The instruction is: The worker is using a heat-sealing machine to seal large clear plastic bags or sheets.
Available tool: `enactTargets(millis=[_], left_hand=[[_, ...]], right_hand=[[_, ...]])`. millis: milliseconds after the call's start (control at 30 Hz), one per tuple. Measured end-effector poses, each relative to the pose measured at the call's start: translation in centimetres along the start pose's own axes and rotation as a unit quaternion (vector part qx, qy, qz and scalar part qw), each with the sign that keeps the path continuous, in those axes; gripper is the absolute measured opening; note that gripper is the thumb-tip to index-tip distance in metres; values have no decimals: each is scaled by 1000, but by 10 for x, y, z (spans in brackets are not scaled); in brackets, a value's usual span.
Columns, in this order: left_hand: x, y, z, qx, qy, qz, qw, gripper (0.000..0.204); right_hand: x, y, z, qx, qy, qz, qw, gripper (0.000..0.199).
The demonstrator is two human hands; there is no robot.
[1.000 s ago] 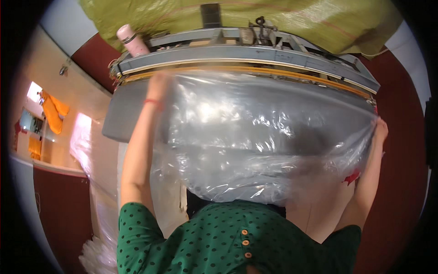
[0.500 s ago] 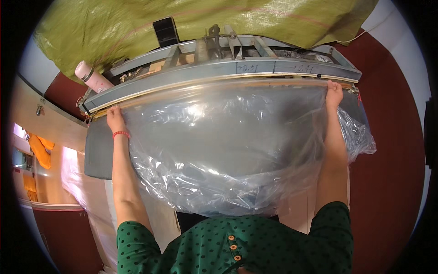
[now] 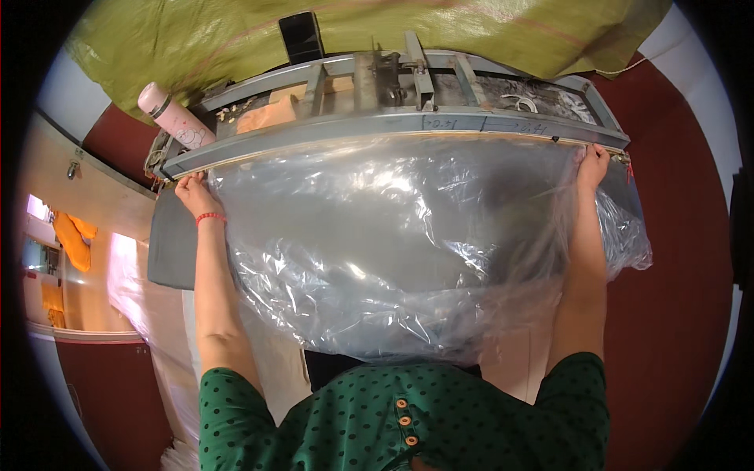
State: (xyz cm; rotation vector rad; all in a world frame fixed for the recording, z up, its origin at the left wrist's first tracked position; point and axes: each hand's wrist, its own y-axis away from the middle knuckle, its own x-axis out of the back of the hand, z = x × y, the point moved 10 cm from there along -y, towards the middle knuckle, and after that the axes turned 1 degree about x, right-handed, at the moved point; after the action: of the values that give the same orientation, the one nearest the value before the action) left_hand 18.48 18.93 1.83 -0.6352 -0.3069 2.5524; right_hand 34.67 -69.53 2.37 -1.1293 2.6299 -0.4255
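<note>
My left hand [image 3: 191, 191] pinches the upper left edge of a large clear plastic sheet [image 3: 393, 251], fingers closed on the film right against the near rail of a grey metal frame [image 3: 393, 124]; a red band circles that wrist. My right hand [image 3: 593, 163] does the same at the far right end of the rail, fingers curled shut over the film's upper right edge. Compared with a second ago, both arms have spread wider and reached higher: then the hands were lower and the sheet bunched loosely between them, and now its top edge runs taut along nearly the whole length of the rail. I judge this means the sheet is now lined up with the frame and held flat against it. Below my hands the plastic hangs in a crinkled, shiny belly down toward my green dotted blouse [image 3: 408, 420], with a loose wad spilling past the right forearm. On top of the frame lie cross-bars and small clutter, a pink bottle [image 3: 174, 116] at its left end and a dark phone [image 3: 301, 37] at the back. A yellow-green woven tarp [image 3: 440, 27] covers what lies behind. A dark red floor [image 3: 675, 314] shows on the right.
</note>
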Motion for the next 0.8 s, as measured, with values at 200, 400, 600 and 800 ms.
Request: enactTargets(millis=[200, 400, 600, 800], left_hand=[[-21, 41, 52, -120, -382, -114, 909, 29], [-27, 96, 57, 9, -352, -243, 904, 19], [-71, 204, 102, 226, -110, -334, 909, 16], [-64, 264, 123, 316, 26, -335, 887, 24]], right_hand=[[21, 31, -62, 134, 195, -87, 968, 22], [187, 57, -75, 148, 448, 25, 881, 22], [80, 133, -172, 251, 321, -48, 912, 27], [-163, 340, -266, 238, 35, -519, 820, 33]])
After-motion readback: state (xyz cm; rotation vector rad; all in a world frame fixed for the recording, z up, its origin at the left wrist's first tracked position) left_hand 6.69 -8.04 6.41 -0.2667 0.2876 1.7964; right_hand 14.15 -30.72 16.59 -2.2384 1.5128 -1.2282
